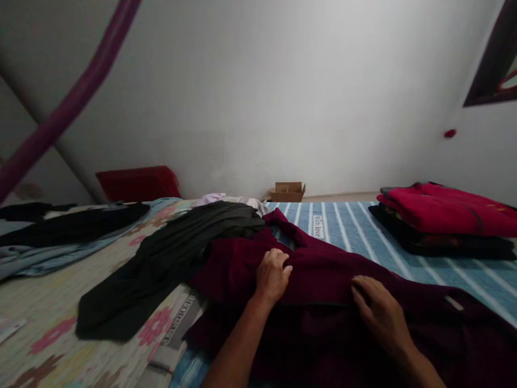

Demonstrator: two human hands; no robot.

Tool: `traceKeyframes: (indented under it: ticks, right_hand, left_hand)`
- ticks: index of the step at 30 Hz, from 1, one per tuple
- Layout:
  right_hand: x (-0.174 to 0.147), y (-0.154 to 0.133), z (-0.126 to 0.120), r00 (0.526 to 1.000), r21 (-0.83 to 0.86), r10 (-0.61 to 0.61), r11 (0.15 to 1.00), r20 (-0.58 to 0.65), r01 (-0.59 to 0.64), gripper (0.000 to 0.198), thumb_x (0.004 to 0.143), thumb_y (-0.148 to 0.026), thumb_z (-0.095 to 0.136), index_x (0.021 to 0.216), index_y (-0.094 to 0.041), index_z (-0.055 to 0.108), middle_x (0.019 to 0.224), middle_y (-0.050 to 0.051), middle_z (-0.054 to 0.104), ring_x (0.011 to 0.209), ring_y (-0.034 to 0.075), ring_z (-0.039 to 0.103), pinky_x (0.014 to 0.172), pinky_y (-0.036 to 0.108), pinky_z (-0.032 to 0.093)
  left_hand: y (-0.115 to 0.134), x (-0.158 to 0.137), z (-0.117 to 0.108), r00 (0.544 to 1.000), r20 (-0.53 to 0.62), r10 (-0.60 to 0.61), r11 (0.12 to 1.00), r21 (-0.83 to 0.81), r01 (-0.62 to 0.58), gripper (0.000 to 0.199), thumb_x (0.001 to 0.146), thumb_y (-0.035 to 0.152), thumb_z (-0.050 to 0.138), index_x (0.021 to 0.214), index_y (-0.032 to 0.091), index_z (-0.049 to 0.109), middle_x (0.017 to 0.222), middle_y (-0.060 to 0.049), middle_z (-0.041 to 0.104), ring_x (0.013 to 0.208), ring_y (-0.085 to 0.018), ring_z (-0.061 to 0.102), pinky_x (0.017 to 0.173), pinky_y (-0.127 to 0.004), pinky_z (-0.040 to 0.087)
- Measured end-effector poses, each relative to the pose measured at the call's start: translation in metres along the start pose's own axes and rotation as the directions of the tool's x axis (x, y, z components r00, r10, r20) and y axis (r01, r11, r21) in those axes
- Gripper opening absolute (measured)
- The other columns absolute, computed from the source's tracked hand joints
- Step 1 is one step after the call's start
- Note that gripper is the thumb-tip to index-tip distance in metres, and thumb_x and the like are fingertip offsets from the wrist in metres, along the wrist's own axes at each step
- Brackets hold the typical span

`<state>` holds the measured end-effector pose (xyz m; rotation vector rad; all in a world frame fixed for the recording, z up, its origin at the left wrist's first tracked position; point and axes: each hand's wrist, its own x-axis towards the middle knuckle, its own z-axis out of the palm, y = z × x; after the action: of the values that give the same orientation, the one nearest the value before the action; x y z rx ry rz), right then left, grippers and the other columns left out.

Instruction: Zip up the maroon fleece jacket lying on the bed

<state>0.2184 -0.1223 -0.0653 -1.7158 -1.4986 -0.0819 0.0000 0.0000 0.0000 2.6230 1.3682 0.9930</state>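
A maroon long-sleeved garment (pixel 319 267) is spread across the bed in front of me, with a small white label (pixel 454 303) showing at its right part. My left hand (pixel 273 275) lies on its middle, fingers curled and closed on the cloth. Farther right, my right hand (pixel 377 307) rests on the same garment, fingers bent downward and the thumb apart from them. A dark seam or edge runs across the cloth between the hands. The lower part of the garment is in deep shadow.
A dark green garment (pixel 177 248) lies crumpled to the left, on a floral sheet (pixel 100 318). Folded red and black clothes (pixel 444 210) are stacked at the right on the blue striped sheet (pixel 363 226). A cardboard box (pixel 287 192) stands by the wall. A purple tube (pixel 81 97) crosses the upper left.
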Motion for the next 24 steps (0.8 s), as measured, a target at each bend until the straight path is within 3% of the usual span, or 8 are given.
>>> traceKeyframes:
  ticks: [5,24]
  right_hand:
    - [-0.015,0.011,0.020,0.996,-0.072,0.038,0.997,0.082,-0.032,0.029,0.085,-0.034,0.039,0.093,-0.022,0.064,0.099,0.006,0.066,0.091,0.021,0.061,0.081,0.035,0.047]
    - [-0.012,0.016,0.021,0.988,-0.041,0.093,0.995,0.120,-0.089,0.030,0.085,-0.035,0.038,0.092,-0.025,0.065,0.097,0.003,0.066,0.086,0.019,0.061,0.075,0.032,0.047]
  left_hand:
    - [-0.002,-0.005,0.003,1.000,0.006,0.008,1.000,0.001,-0.008,0.015,0.072,0.012,0.064,0.084,0.019,0.064,0.089,-0.003,0.060,0.086,-0.018,0.054,0.080,-0.031,0.047]
    - [-0.010,-0.002,0.015,0.997,-0.032,0.068,0.995,0.080,-0.065,0.011,0.074,0.010,0.059,0.077,0.020,0.063,0.092,-0.003,0.058,0.087,-0.018,0.049,0.077,-0.032,0.046]
